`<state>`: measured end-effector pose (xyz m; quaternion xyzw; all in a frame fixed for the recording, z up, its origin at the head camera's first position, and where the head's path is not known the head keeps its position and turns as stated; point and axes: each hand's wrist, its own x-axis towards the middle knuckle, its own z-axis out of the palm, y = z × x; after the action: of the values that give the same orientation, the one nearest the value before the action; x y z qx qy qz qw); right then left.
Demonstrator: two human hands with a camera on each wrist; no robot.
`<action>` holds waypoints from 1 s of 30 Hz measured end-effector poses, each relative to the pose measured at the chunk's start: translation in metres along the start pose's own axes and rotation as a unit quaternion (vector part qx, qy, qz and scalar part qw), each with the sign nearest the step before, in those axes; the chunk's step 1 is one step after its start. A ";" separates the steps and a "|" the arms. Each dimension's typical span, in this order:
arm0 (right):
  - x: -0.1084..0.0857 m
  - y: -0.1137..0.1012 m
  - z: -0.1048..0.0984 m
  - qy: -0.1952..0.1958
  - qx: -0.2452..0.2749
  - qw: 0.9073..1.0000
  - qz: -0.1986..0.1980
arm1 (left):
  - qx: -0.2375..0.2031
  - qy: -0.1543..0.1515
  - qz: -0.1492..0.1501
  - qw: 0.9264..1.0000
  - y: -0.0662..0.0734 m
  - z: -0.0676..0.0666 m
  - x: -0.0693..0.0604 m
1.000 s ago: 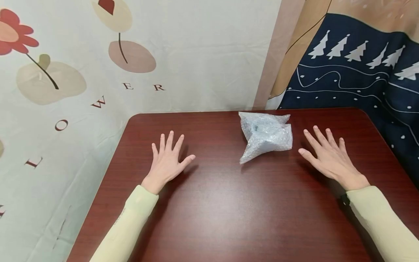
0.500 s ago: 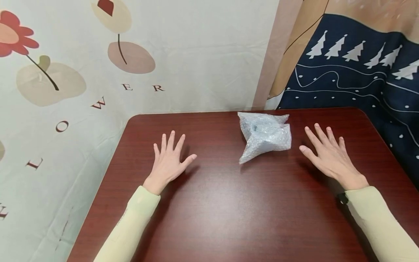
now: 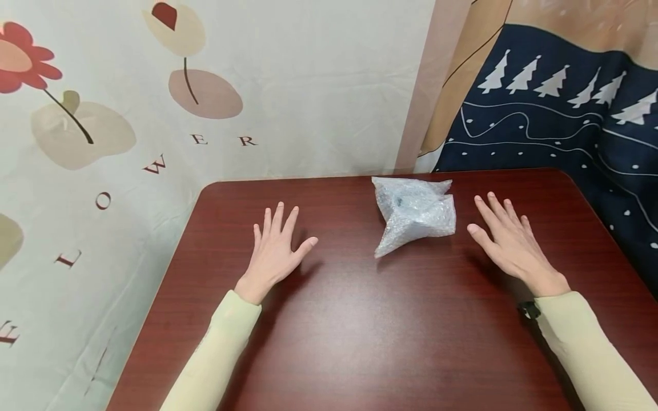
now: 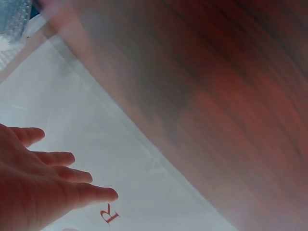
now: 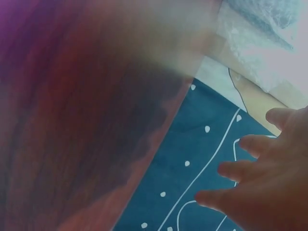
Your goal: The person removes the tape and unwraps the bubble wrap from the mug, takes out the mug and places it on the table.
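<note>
A bubble-wrapped package [image 3: 415, 210] lies near the back edge of the table, between the two hands. To its left, my left hand [image 3: 275, 251] hovers over the table with spread, straight fingers and holds nothing. On the package's right side is my right hand [image 3: 514, 245], closer to it but not touching, its fingers also spread and nothing in them. Part of the bubble wrap [image 4: 13, 29] shows in the left wrist view's top corner, and the wrap [image 5: 264, 38] appears at the upper right of the right wrist view.
The dark red wooden table [image 3: 349, 331] has a glossy surface. Behind it and to the left hangs a pale cloth [image 3: 319, 85] with flowers and letters. A navy cloth [image 3: 545, 120] with white trees hangs at the back right.
My left hand has moved slightly to the right, and my right hand slightly to the left. The head view has shifted a little. The package has stayed in place on the table.
</note>
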<state>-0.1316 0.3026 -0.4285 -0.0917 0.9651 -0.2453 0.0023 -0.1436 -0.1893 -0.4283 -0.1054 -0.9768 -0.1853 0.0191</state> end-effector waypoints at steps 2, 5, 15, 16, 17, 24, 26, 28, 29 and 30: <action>0.000 -0.001 0.001 -0.003 0.009 1.000 -0.001 | -0.013 -0.001 0.002 1.000 0.004 0.001 0.001; -0.001 -0.003 0.003 -0.006 0.026 1.000 -0.002 | -0.032 -0.004 0.005 0.999 0.011 0.003 0.003; 0.002 -0.013 0.005 -0.004 0.114 0.993 -0.020 | -0.077 0.005 0.016 0.997 0.042 0.010 0.013; 0.003 -0.015 0.005 -0.004 0.121 0.992 -0.022 | -0.082 0.007 0.019 0.996 0.045 0.011 0.014; 0.003 -0.016 0.006 -0.004 0.125 0.992 -0.023 | -0.086 0.009 0.023 0.996 0.049 0.011 0.014; 0.010 -0.026 0.009 -0.006 0.168 0.986 -0.013 | -0.097 0.017 0.048 0.994 0.072 0.020 0.020; 0.012 -0.029 0.009 -0.009 0.191 0.981 -0.006 | -0.107 0.015 0.055 0.993 0.079 0.023 0.022; 0.014 -0.032 0.009 -0.016 0.225 0.974 0.004 | -0.131 0.008 0.061 0.989 0.085 0.026 0.024; 0.015 -0.033 0.010 -0.022 0.247 0.969 0.009 | -0.147 0.002 0.062 0.987 0.089 0.027 0.024; 0.017 -0.035 0.010 -0.028 0.272 0.962 0.013 | -0.164 -0.006 0.062 0.984 0.092 0.029 0.025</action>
<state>-0.1414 0.2646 -0.4201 -0.0820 0.8628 -0.4956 0.0571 -0.1488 -0.0901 -0.4208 -0.1685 -0.9248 -0.3411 0.0071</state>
